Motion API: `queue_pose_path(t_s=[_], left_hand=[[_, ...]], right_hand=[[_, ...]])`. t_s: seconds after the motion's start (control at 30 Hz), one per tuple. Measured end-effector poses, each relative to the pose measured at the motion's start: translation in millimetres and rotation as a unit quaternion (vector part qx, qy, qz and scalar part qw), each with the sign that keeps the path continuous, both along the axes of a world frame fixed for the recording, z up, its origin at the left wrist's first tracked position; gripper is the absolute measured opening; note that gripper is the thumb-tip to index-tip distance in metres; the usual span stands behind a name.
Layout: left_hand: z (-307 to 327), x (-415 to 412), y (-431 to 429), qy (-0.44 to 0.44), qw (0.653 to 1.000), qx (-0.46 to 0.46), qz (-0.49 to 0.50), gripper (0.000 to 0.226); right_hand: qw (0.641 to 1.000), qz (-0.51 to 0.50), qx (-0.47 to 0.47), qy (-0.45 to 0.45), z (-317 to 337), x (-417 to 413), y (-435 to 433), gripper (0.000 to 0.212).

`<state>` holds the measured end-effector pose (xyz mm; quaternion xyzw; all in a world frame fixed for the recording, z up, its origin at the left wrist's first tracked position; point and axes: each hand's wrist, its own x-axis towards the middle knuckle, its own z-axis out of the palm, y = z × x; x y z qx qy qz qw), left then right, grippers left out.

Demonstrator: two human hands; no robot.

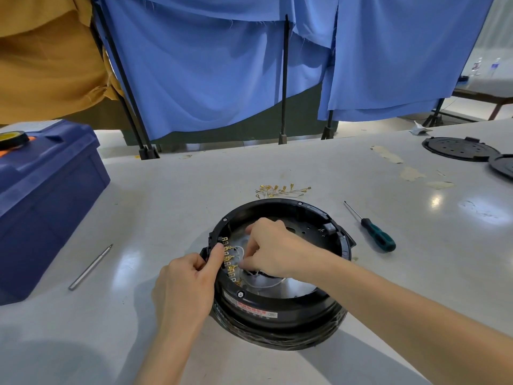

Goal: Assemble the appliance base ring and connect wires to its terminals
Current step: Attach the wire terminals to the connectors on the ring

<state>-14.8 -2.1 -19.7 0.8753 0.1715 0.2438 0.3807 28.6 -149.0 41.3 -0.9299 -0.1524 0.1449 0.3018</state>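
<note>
Blue toolbox (47,190) on bench (180,190) left, tape roll (12,138) on its lid. Steel driver bit (90,267) lies beside it. Green-handled screwdriver (372,227) right. Black perforated disc (458,149) far right. Blue curtains (208,65) behind.

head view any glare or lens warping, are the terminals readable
Head view: bright glare patches sit on the glossy table; head view: wide-angle warp bows the table's far edge and leans the curtain poles; head view: the terminals are small, partly hidden by the left hand gripping the base ring and the right hand pinching a wire.
</note>
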Motion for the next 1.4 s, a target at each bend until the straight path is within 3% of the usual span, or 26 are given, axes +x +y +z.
queue_pose_path(t_s=[0.27,0.57,0.9,1.07,1.3,1.4], left_hand=[[-0.4,0.8,0.4,-0.001,1.000,0.005,0.001,0.053],[-0.8,-0.2,0.2,-0.007,1.000,0.015,-0.011,0.047],[1.3,-0.4,0.6,0.009,0.999,0.037,-0.016,0.062],[1.9,0.7,1.6,0.017,0.998,0.060,-0.023,0.062],[2.1,0.3,3.0,0.016,0.997,0.067,-0.033,0.064],[1.5,0.1,4.2,0.012,0.998,0.059,-0.035,0.064]], right_hand=[[0.996,-0.071,0.059,-0.022,-7.7,-3.8,4.7,0.015],[0.997,-0.039,0.065,0.029,-11.0,-2.1,3.8,0.018],[0.990,-0.088,0.104,0.017,-17.1,-7.8,13.3,0.018],[0.991,-0.056,0.118,-0.013,-17.7,-8.4,14.4,0.035],[0.996,0.001,0.080,-0.035,-12.7,-6.9,6.0,0.017],[0.996,-0.021,0.043,-0.074,-13.3,-7.4,3.9,0.014]])
